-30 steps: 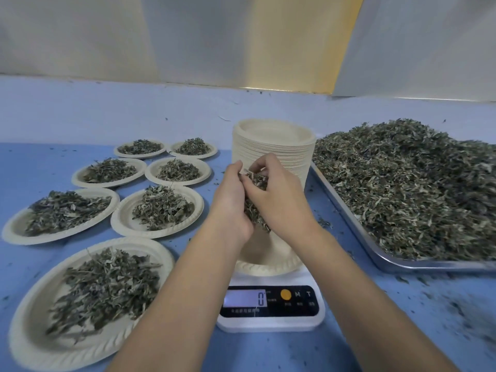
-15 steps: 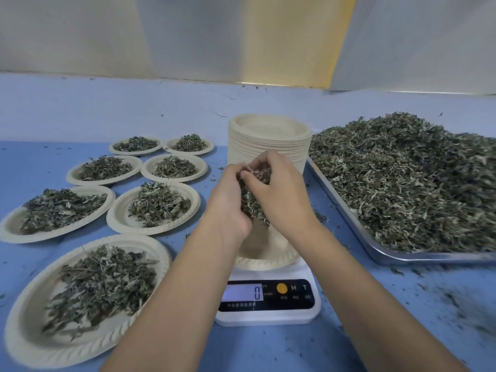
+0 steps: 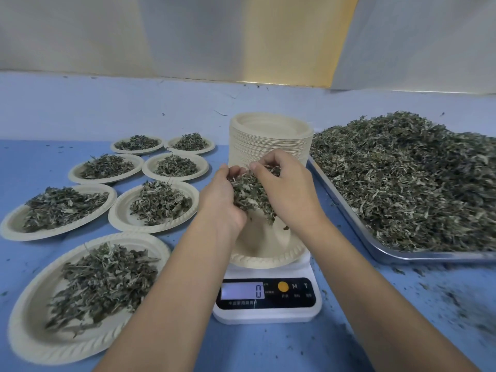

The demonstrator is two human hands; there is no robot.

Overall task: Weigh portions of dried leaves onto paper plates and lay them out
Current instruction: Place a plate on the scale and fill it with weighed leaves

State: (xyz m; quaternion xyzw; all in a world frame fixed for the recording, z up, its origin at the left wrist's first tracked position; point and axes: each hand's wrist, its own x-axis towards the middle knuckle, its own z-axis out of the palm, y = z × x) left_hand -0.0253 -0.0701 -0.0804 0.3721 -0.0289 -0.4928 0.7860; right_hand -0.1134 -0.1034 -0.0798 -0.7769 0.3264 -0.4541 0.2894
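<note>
My left hand [image 3: 222, 202] and my right hand [image 3: 288, 189] cup a clump of dried leaves [image 3: 251, 196] between them, fingers curled round it. They hover just above a bare paper plate [image 3: 265, 257] that sits on a white digital scale [image 3: 268, 302]. The scale's display reads 0. A few leaf bits hang or fall below my right palm. A big heap of dried leaves [image 3: 408, 178] fills a metal tray [image 3: 349, 210] to the right.
Several filled paper plates [image 3: 153, 205] lie in rows on the blue table at the left, the nearest one [image 3: 88, 294] by my left forearm. A tall stack of unused plates [image 3: 271, 138] stands behind my hands. Leaf crumbs litter the table at lower right.
Both hands stay together over the scale plate with the clump, spreading slightly; a few bits drop from it. The display still reads 0.
</note>
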